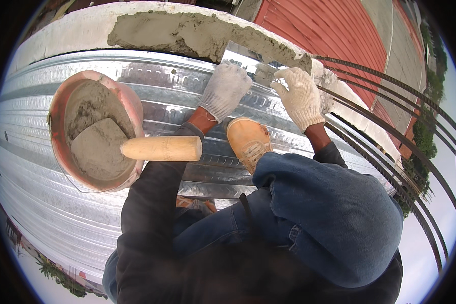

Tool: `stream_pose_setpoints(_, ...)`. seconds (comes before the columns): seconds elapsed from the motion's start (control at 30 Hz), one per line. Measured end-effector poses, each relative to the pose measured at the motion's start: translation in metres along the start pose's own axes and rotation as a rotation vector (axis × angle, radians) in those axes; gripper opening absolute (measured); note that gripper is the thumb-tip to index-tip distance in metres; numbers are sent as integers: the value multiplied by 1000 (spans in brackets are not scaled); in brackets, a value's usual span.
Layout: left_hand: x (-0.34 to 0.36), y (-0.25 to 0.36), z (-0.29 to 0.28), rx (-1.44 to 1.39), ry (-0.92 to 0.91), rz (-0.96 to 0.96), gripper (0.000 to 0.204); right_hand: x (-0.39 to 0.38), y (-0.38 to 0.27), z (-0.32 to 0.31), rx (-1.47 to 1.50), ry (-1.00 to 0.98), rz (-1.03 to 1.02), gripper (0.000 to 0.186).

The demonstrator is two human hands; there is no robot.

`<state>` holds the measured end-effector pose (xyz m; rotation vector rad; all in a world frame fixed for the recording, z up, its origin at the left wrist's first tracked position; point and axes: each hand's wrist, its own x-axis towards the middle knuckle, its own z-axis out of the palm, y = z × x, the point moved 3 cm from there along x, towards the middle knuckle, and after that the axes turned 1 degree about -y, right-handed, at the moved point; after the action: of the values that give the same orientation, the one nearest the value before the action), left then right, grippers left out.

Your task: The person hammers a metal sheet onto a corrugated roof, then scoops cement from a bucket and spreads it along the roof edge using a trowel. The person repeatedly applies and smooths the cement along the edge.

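Note:
A flat, shiny rectangular metal plate [244, 62], like a smoothing blade, lies against the fresh grey mortar [172, 31] on the side of a concrete beam [61, 36]. My left hand [226, 89], in a white knit glove, is closed on the plate's near left part. At its right end, my right hand [300, 99], gloved too, grips it between thumb and fingers. To the left, a reddish bucket [136, 104] holds wet mortar [88, 104]. A trowel [99, 141] rests in the bucket, its wooden handle [162, 148] jutting over the rim toward my left forearm.
Ribbed metal decking [40, 213] spreads underfoot, with my tan shoe [248, 142] near the beam. Several steel reinforcing bars [390, 124] stick out on the right, close to my right arm. A red corrugated roof [329, 35] lies beyond the beam.

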<state>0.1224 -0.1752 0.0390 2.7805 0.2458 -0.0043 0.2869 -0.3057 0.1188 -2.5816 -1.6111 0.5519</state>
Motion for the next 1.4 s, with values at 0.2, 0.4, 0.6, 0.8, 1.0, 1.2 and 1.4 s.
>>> stream_pose_setpoints(0.2, 4, 3, -11, -27, 181, -7, 30, -19, -7, 30, 5, -4, -6, 46)
stream_pose_setpoints(0.4, 1, 0, -1, -8, 107, -22, 42, -15, -9, 33, 13, 2, -51, 44)
stream_pose_setpoints(0.6, 3, 7, 0, 59, 158, -31, 34, -25, -10, 42, 21, -16, -8, 41)
stream_pose_setpoints(0.8, 5, 11, -2, 96, 137, -57, 38, -22, 1, 42, 10, -55, -16, 40)
stream_pose_setpoints(1.0, 8, 29, 5, 104, 8, -164, 45, -21, -11, 30, 59, -121, 36, 36)
stream_pose_setpoints(1.2, 10, 30, 2, 118, -12, -187, 44, 4, -25, 16, 96, 185, -91, 25)
stream_pose_setpoints(1.4, 5, 28, 17, 160, 129, -166, 39, -14, -33, 37, 66, 18, 10, 30)
